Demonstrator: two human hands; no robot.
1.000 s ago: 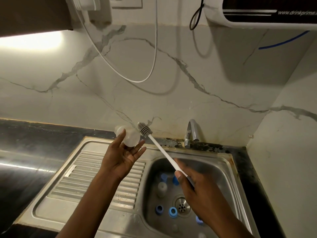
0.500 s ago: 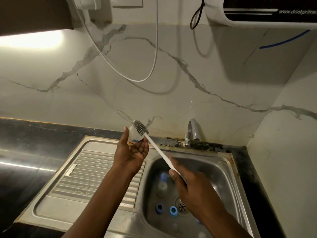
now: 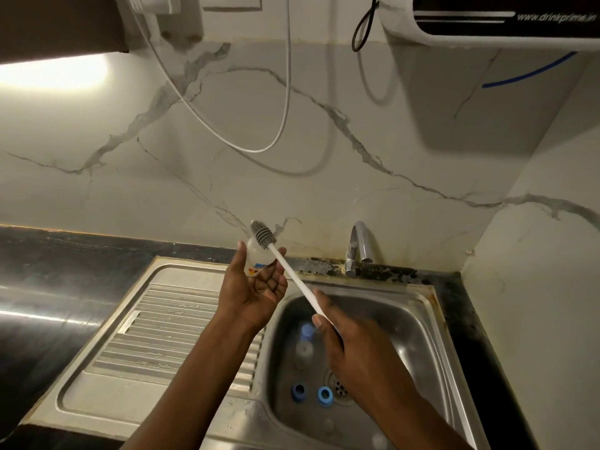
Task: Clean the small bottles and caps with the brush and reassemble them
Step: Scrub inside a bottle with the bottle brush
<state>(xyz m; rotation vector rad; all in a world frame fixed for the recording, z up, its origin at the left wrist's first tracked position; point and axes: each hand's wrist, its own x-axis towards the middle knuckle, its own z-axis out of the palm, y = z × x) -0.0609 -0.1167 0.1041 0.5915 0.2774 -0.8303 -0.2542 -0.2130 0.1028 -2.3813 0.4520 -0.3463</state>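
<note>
Left hand (image 3: 255, 289) cups a light, probably slippery bottle (image 3: 256, 260) round its body. Right hand (image 3: 345, 341) grips the brush (image 3: 293, 273), bristles at the bottle's twelve o'clock.

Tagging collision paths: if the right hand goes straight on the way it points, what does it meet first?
Likely the left hand, which holds the small bottle: the right hand points up-left along the brush, whose head overlaps that bottle. Depth is unclear from this one view.

Veined marble wall (image 3: 227, 177) behind steel sink (image 3: 181, 394), dark counter (image 3: 48, 267).
</note>
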